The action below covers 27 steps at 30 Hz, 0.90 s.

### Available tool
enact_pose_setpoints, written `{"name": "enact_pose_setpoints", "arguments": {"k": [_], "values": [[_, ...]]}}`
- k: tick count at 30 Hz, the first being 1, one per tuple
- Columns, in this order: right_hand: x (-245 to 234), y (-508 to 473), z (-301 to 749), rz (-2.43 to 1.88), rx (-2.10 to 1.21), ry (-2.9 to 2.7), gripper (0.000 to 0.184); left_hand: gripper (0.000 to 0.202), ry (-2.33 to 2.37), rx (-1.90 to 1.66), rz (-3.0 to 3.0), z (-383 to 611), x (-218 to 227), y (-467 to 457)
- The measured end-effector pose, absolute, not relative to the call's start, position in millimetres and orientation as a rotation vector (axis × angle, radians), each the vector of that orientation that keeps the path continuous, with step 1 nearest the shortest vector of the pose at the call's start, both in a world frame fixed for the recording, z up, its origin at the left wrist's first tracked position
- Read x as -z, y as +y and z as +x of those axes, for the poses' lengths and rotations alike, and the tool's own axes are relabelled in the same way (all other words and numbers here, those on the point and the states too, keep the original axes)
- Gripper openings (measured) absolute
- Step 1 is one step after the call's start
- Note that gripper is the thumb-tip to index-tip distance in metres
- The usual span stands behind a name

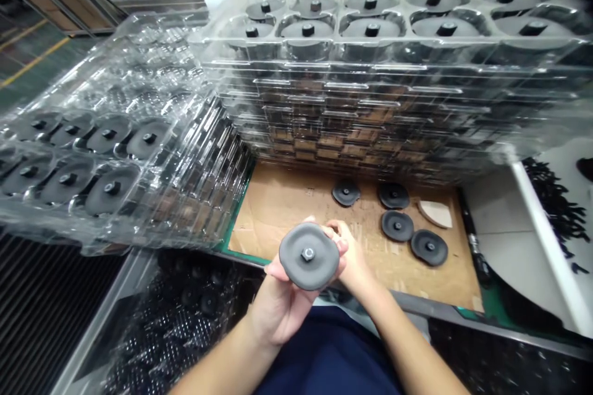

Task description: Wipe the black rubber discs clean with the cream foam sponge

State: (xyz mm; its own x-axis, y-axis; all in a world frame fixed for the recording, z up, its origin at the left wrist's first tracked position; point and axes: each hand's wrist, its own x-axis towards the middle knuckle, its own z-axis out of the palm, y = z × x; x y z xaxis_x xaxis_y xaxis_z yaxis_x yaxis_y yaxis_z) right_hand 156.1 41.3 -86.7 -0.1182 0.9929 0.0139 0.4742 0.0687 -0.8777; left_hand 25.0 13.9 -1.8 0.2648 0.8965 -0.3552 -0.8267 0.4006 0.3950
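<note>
A round dark grey rubber disc [308,257] with a small metal nut at its centre is held up in front of me, face toward the camera. My left hand [278,302] cups it from below and behind, fingers closed on its rim. My right hand [348,257] grips its right edge, fingers curled behind it. Several similar discs [397,226] lie loose on the brown cardboard sheet [278,210] just beyond my hands.
A tall stack of clear plastic trays [370,111] filled with discs stands at the back. Another tilted stack of trays [92,160] sits to the left. A pale wedge-shaped piece [435,213] lies on the cardboard. A white bin [546,241] with black parts is on the right.
</note>
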Motion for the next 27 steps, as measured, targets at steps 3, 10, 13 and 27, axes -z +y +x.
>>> {"name": "enact_pose_setpoints", "arguments": {"k": [3, 10, 13, 27], "values": [[92.8, 36.7, 153.3, -1.498, -0.939, -1.659, 0.028, 0.048, 0.516, -1.144, 0.135, 21.9, 0.2, 13.5], [65.0, 13.6, 171.6, -1.432, -0.949, -1.675, 0.026, 0.057, 0.788, -1.320, 0.746, 17.3, 12.1, 12.2], [58.4, 2.7, 175.4, -1.489, -0.907, -1.636, 0.028, 0.100, 0.973, -1.346, 1.404, 12.5, 21.8, 12.9], [24.1, 15.3, 200.0, -1.099, -0.612, -2.010, 0.026, 0.084, 1.147, -1.007, 1.526, 9.8, 10.1, 19.7]]}}
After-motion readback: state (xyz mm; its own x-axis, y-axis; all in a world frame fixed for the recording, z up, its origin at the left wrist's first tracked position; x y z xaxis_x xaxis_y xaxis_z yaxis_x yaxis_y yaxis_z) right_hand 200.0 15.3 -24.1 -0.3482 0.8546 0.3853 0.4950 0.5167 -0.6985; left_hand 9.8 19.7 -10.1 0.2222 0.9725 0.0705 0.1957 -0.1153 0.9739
